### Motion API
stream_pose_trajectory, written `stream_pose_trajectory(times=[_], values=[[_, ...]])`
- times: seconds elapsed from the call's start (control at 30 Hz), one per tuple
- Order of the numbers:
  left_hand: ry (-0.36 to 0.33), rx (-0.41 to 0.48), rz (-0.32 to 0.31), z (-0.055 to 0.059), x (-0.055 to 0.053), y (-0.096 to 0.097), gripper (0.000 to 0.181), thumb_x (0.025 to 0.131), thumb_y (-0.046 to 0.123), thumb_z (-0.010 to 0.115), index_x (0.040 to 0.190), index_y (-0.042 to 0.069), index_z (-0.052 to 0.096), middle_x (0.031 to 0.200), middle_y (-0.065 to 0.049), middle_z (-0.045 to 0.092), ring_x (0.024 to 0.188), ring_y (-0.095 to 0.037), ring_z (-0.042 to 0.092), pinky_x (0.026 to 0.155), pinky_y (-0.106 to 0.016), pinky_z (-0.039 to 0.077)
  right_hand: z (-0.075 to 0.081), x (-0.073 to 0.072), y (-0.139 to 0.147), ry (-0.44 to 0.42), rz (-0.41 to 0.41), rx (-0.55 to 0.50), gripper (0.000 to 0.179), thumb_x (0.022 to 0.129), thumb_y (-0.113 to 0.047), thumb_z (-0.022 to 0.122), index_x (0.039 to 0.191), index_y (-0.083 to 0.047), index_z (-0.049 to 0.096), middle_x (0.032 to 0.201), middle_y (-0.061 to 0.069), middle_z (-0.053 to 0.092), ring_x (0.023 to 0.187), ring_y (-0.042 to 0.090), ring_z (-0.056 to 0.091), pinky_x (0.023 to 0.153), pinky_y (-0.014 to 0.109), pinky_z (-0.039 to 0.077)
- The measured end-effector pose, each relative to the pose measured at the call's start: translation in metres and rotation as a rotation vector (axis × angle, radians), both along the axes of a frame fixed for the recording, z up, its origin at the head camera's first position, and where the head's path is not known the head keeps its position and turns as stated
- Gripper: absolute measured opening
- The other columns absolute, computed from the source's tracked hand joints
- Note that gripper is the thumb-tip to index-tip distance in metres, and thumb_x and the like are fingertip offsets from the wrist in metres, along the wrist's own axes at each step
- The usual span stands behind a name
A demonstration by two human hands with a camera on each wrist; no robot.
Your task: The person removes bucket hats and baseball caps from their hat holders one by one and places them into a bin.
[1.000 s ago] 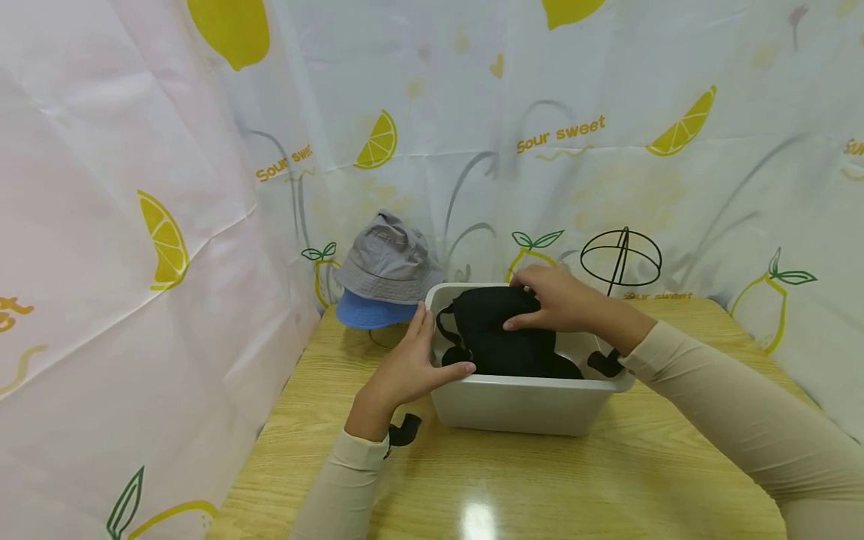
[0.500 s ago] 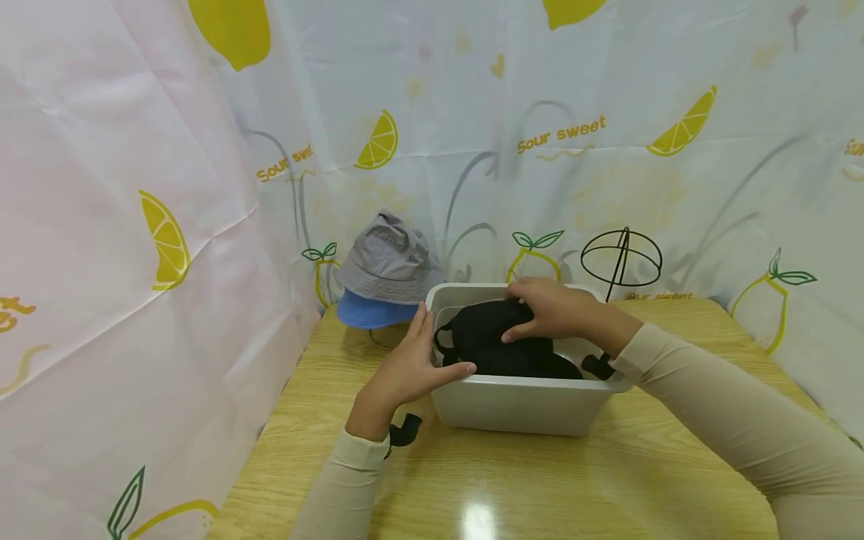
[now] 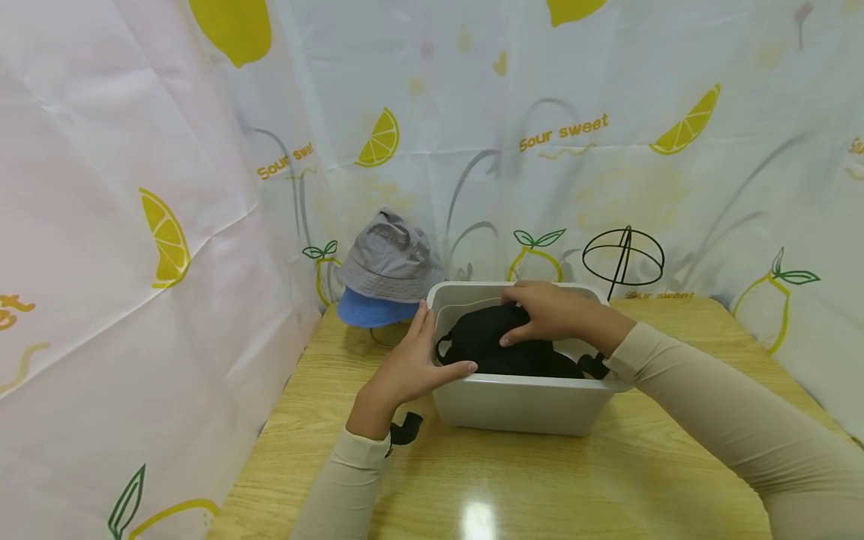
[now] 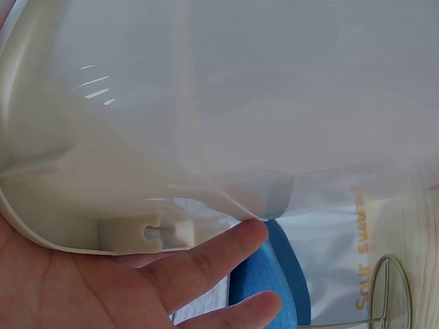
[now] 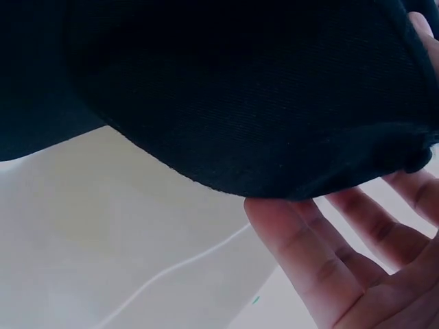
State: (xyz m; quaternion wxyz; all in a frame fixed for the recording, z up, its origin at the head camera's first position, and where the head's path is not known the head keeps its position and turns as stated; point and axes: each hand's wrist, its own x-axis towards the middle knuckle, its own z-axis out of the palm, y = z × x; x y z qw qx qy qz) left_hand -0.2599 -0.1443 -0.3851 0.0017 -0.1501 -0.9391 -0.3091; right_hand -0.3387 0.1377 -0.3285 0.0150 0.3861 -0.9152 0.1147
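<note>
Steadiness seemed key: your left hand (image 3: 405,369) needed to brace the white bin (image 3: 516,409) while your right hand (image 3: 556,311) handled the black cap (image 3: 487,346) inside it gently, sparing its fabric. Left fingers lay nearly straight against the bin's left end, thumb over the near rim; right thumb and fingers clamped the cap from opposite sides.
</note>
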Motion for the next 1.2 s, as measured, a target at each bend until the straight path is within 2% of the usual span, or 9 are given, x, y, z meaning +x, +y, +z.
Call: stream_pose_trajectory(times=[0.23,0.5,0.83,1.07,1.2], values=[[-0.014,0.002,0.005,0.001,-0.001,0.0,0.132,0.076,0.089,0.061,0.167,0.017,-0.002,0.176,0.001,-0.01,0.155,-0.032,0.031,0.113,-0.057,0.043,-0.003,-0.005,-0.005,-0.033,0.05,-0.003,0.057,0.082,-0.056,0.083,0.117,-0.015,0.066,0.109,-0.004,0.068,0.096,0.015,0.062,0.087,0.041,0.053],[-0.003,0.008,0.0,-0.002,-0.002,0.0,0.132,0.077,0.088,0.062,0.168,0.016,-0.001,0.176,0.0,-0.009,0.155,-0.032,0.031,0.112,-0.057,0.044,-0.007,-0.011,-0.011,-0.082,0.058,-0.001,0.06,0.081,-0.058,0.084,0.12,-0.016,0.066,0.115,-0.003,0.07,0.11,0.018,0.066,0.097,0.044,0.054],[0.002,0.019,-0.007,0.0,0.0,0.0,0.132,0.077,0.088,0.063,0.168,0.016,-0.002,0.176,-0.001,-0.011,0.155,-0.033,0.031,0.113,-0.058,0.043,-0.006,-0.022,-0.015,-0.2,0.079,-0.022,0.061,0.081,-0.058,0.084,0.121,-0.015,0.067,0.121,0.0,0.071,0.119,0.024,0.067,0.101,0.046,0.054],[0.011,0.027,-0.009,0.001,0.0,0.0,0.132,0.077,0.087,0.063,0.167,0.016,-0.001,0.176,-0.002,-0.01,0.155,-0.034,0.03,0.113,-0.058,0.042,-0.007,-0.029,-0.018,-0.256,0.078,-0.041,0.061,0.08,-0.057,0.085,0.122,-0.016,0.068,0.124,0.001,0.071,0.119,0.024,0.066,0.102,0.047,0.054],[0.013,0.026,-0.012,0.0,0.0,0.001,0.131,0.077,0.087,0.063,0.168,0.017,-0.002,0.176,-0.002,-0.009,0.154,-0.034,0.032,0.112,-0.057,0.044,-0.011,-0.031,-0.019,-0.252,0.09,-0.049,0.062,0.08,-0.057,0.085,0.122,-0.015,0.069,0.122,0.0,0.071,0.117,0.023,0.066,0.101,0.046,0.054]])
